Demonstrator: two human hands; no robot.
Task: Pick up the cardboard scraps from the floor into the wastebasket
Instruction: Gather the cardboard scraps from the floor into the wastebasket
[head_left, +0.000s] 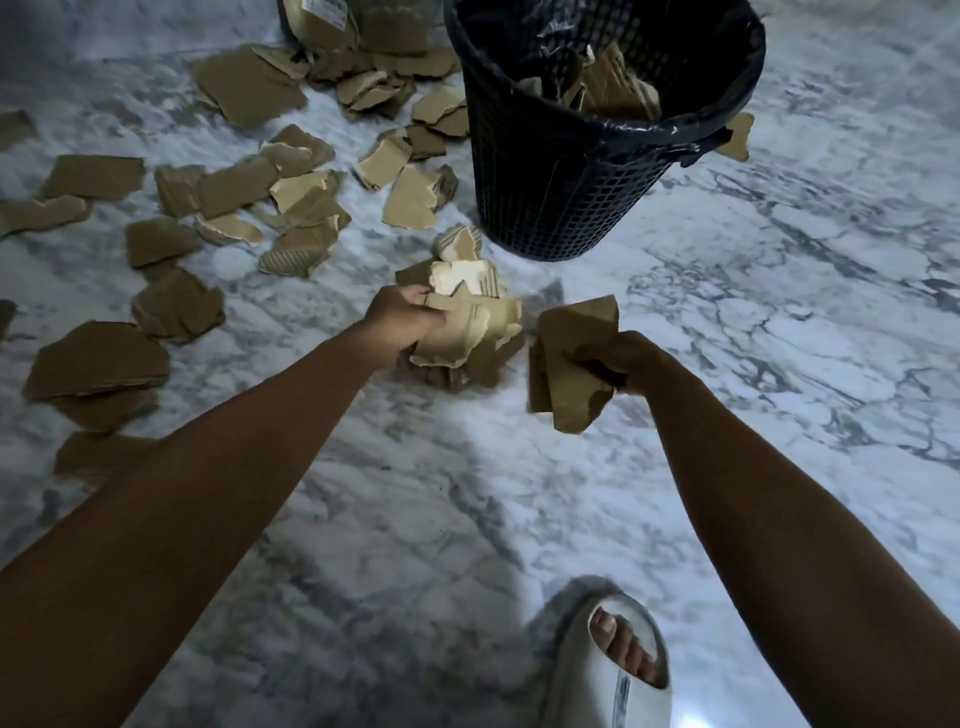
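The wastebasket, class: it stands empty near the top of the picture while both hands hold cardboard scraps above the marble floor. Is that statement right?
Not quite. The head view shows the wastebasket is not empty: cardboard pieces already lie inside it. The rest holds: the left hand and the right hand each grip cardboard scraps above the marble floor.

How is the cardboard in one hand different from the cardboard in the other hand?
The left hand grips a thick bunch of scraps, some with pale torn faces. The right hand grips fewer scraps, flatter and plain brown. Both handfuls are torn cardboard, not yet in the wastebasket.
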